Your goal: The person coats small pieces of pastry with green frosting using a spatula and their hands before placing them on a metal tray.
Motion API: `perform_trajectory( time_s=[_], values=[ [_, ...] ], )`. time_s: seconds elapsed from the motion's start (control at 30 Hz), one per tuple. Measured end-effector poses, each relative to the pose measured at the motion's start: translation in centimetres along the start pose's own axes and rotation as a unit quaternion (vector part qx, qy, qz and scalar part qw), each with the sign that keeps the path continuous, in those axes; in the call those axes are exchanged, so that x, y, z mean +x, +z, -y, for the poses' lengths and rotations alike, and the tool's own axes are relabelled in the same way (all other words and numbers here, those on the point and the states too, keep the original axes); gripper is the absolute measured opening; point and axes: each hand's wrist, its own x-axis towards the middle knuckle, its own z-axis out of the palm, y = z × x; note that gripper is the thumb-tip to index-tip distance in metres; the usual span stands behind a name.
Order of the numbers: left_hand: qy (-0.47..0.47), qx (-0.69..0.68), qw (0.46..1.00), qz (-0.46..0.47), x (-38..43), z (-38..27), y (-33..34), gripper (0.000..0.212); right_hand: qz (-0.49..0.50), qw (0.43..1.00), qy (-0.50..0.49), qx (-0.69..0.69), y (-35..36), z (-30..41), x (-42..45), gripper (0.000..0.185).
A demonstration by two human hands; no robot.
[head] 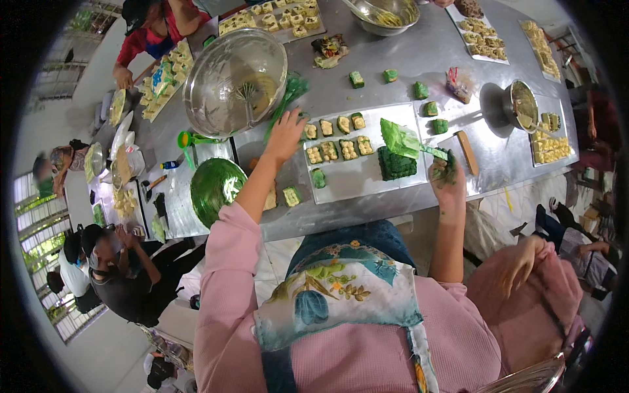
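My right hand [447,169], smeared with green, holds the narrow end of a light-green, wrinkled piece [400,140]; I cannot tell whether it is a plastic bag or a coated spatula. Its broad end hangs over a dark-green coated cake block [397,167] on a white tray [363,189]. Two rows of small cream-topped cakes [348,150] and a green-coated cake piece [318,178] share that tray. My left hand [287,133] reaches beyond the tray's left edge with fingers apart, over or touching green plastic [295,91] beside a large steel bowl [233,83].
A whisk [247,98] stands in the large bowl. Green batter coats another bowl [216,189] near my left forearm. Several green-coated cake pieces [421,90] lie beyond the tray. A wooden-looking bar [467,153] sits right of my right hand. Other people stand around the steel table [363,54].
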Motion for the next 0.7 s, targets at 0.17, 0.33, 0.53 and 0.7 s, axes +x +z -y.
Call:
perform_trajectory(
  time_s=[0.17,0.33,0.53,0.7],
  values=[
    [-0.028,-0.008,1.0,0.007,-0.9,0.1,-0.5,0.061,-0.03,0.999,-0.023,-0.026,0.9,-0.5,-0.5,0.015],
    [-0.079,-0.084,0.992,-0.052,-4.6,-0.6,-2.4,0.059,-0.031,0.998,-0.039,-0.022,2.4,-2.3,-1.5,0.018],
    [-0.24,-0.153,0.935,-0.213,-15.6,-2.0,-9.5,0.044,-0.066,0.991,-0.03,-0.111,5.1,-8.4,-2.1,0.022],
    [-0.417,-0.327,0.762,-0.373,-24.9,0.3,-8.9,0.034,-0.044,0.982,-0.039,-0.179,6.0,-16.2,-4.2,0.019]
  ],
)
